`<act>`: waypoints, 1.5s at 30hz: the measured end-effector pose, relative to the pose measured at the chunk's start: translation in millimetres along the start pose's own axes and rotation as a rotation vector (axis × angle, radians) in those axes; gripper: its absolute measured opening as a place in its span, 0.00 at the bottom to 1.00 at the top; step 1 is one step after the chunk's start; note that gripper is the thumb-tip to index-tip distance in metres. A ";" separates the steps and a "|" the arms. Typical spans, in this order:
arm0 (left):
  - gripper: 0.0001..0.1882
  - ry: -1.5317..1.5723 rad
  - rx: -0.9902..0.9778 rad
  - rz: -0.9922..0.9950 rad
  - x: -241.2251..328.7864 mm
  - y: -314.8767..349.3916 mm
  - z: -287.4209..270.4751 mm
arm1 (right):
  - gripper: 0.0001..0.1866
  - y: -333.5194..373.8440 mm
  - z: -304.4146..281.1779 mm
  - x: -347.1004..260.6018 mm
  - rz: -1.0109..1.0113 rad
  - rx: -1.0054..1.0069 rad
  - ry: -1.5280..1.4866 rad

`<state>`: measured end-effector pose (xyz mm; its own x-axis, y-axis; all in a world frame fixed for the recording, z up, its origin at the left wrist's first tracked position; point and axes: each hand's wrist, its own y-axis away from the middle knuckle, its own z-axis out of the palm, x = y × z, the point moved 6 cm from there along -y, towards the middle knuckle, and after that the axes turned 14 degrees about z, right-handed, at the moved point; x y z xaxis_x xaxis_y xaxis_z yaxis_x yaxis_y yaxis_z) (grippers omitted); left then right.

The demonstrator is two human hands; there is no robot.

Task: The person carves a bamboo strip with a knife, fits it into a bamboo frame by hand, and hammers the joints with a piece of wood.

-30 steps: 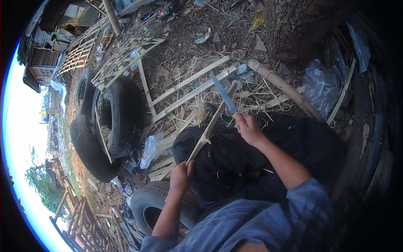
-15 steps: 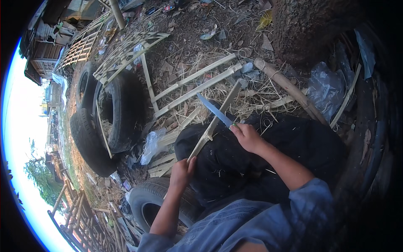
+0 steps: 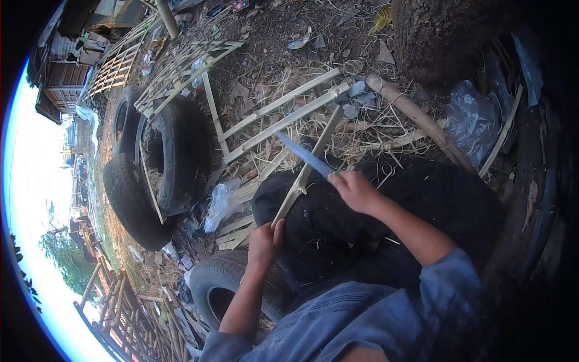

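Note:
My left hand (image 3: 263,245) is closed round the near end of a split bamboo strip (image 3: 294,190), which slants up and away over my dark-trousered knee. A raised node with frayed edges shows partway along the strip. In my right hand (image 3: 354,190) is a knife (image 3: 303,154), its long pale blade pointing up and left. The blade crosses the strip beyond the node, on its upper face. My fingers cover most of the knife's handle; a bit of green shows at it.
Two cut bamboo strips (image 3: 283,128) lie past my knees among curly shavings (image 3: 368,136). Old tyres (image 3: 181,160) stand at the left, another tyre (image 3: 220,289) beside my left arm. A bamboo pole (image 3: 416,117), a clear plastic bag (image 3: 473,123) and a tree trunk (image 3: 446,42) are at the right.
The knife and my right hand have shifted slightly left along with the blade tip. My left hand keeps its hold on the strip, and the view has tilted a little.

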<state>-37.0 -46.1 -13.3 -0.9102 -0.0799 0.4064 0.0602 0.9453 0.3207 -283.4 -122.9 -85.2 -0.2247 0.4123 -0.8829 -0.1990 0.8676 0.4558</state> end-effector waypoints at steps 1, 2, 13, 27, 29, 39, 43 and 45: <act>0.27 -0.034 -0.014 -0.008 -2.4 1.4 -1.5 | 0.21 6.1 11.5 -6.9 -0.076 -0.046 0.098; 0.27 -0.035 -0.012 -0.012 -2.1 1.4 -1.5 | 0.21 3.2 8.5 -6.3 -0.016 -0.105 0.138; 0.28 0.024 -0.026 -0.025 1.6 -0.4 -1.0 | 0.22 -13.0 1.0 10.2 0.040 -0.084 -0.055; 0.27 0.060 -0.002 -0.025 1.4 -1.1 -3.1 | 0.23 3.0 3.3 -1.9 -0.039 -0.095 0.188; 0.27 0.079 -0.001 -0.032 1.7 -1.7 -1.1 | 0.24 -2.0 1.7 5.5 0.065 -0.147 -0.014; 0.27 0.069 0.010 -0.022 -3.3 3.5 -0.5 | 0.28 -2.4 0.8 -1.1 -0.048 -0.189 0.195; 0.26 0.080 0.018 -0.013 -5.5 1.7 1.7 | 0.30 7.6 13.5 3.4 0.382 -0.610 -0.166; 0.26 0.113 -0.002 -0.015 -3.6 -2.1 5.8 | 0.30 -2.3 4.6 12.0 0.120 -0.258 -0.330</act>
<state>-36.3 -45.9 -20.3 -0.8592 -0.1294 0.4950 0.0476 0.9431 0.3291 -281.3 -118.6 -97.4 0.0475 0.6093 -0.7915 -0.4313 0.7273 0.5339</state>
